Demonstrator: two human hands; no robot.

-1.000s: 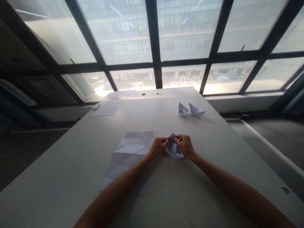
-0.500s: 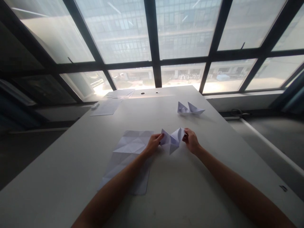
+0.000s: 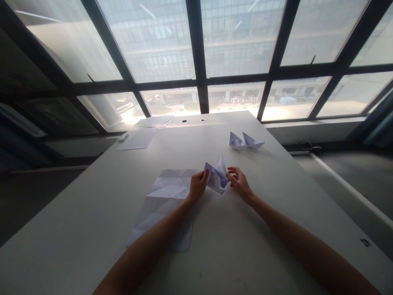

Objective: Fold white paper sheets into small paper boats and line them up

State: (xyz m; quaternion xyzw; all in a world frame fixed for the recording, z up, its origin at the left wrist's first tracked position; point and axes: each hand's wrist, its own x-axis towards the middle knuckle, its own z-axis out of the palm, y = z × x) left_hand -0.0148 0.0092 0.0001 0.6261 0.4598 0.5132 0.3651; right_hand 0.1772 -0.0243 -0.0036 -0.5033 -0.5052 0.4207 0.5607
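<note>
A folded white paper boat [image 3: 215, 180] is held up over the middle of the table, its pointed ends rising to either side. My left hand [image 3: 198, 185] is closed on its left end, thumb against the paper. At the boat's right side, the curled fingers of my right hand [image 3: 239, 181] pinch the edge near the thumb; the exact contact is partly hidden. Under and beside my left forearm lies a creased white sheet [image 3: 167, 190], unfolded flat with fold lines across it.
Another folded paper boat [image 3: 245, 142] stands farther back on the right of the white table [image 3: 190, 151]. Flat paper sheets [image 3: 139, 138] lie at the far left, with a small white object [image 3: 123, 137] by them. A small dark item [image 3: 365, 242] is near the right edge.
The boat has turned and tilted between my hands, its right end now pointing upward. My right hand has moved left, closer to my left hand, and shifted its fingers on the paper.
</note>
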